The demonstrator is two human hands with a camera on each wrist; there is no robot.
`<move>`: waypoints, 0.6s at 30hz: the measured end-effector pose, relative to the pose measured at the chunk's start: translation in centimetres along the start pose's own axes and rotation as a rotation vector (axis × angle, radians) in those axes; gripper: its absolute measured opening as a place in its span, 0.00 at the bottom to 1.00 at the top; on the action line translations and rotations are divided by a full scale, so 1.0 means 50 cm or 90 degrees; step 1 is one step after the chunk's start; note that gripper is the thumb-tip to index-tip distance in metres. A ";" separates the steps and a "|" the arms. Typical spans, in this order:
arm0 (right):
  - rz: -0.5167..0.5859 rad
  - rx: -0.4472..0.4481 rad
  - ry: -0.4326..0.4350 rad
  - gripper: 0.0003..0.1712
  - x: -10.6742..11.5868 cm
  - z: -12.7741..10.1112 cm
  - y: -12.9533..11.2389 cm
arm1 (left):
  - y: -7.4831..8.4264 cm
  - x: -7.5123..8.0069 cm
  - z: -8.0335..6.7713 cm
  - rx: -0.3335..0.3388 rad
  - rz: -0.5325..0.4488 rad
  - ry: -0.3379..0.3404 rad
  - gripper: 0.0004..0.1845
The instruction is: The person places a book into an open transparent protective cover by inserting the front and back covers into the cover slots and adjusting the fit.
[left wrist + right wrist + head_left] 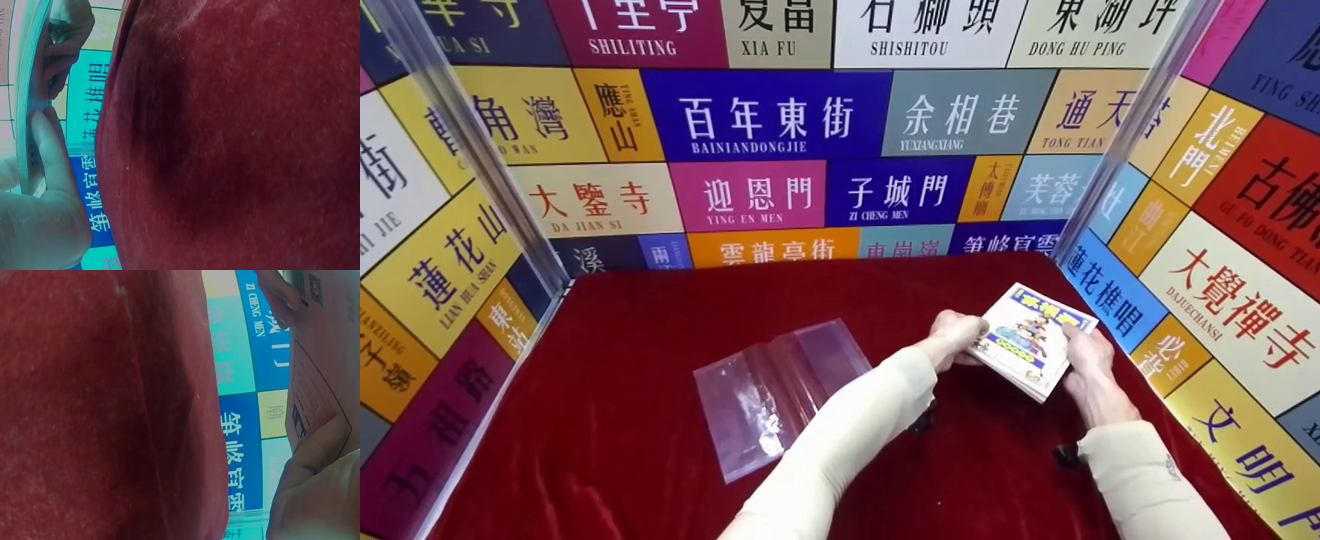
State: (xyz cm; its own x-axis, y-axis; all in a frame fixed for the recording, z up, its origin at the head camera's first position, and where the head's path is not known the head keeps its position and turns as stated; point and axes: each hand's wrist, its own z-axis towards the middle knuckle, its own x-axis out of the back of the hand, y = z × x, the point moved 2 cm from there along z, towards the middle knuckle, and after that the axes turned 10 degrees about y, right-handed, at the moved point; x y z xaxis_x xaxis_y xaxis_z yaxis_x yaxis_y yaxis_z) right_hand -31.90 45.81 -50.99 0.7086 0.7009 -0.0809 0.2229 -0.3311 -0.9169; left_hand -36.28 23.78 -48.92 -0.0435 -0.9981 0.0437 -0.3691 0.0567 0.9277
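Both hands hold a small white comic book (1027, 337) with a colourful cartoon cover, face up above the red cloth at the right. My left hand (956, 337) grips its left edge, thumb on top and fingers underneath. On the opposite edge my right hand (1091, 367) pinches it the same way. In the left wrist view the book (28, 101) stands edge-on with its page edges showing, fingers of the left hand (56, 185) against its underside. The right wrist view shows the book's printed back (326, 354) and the right hand's fingers (323, 439) spread on it.
A clear plastic sleeve (780, 390) lies flat on the red cloth (622, 375), left of the hands and partly behind the left forearm. Panels of coloured name signs (765, 112) wall in the back and both sides, with clear posts at the corners.
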 end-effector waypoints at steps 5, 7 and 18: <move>-0.014 -0.002 -0.026 0.07 -0.011 -0.011 -0.001 | -0.001 0.004 -0.005 0.006 0.023 -0.021 0.09; -0.023 0.002 -0.035 0.09 -0.016 -0.014 0.000 | -0.004 0.005 -0.006 0.009 0.028 -0.035 0.09; -0.030 -0.008 -0.090 0.11 -0.026 -0.030 -0.005 | -0.011 0.021 -0.002 0.003 0.041 -0.150 0.09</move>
State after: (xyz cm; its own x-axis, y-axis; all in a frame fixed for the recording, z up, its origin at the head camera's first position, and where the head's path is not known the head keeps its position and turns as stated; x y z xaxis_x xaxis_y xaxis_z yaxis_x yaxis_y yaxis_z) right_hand -31.85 44.05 -50.04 0.5960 0.7976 -0.0931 0.2622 -0.3029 -0.9162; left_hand -36.01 22.69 -49.36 -0.2822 -0.9592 0.0144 -0.3631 0.1207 0.9239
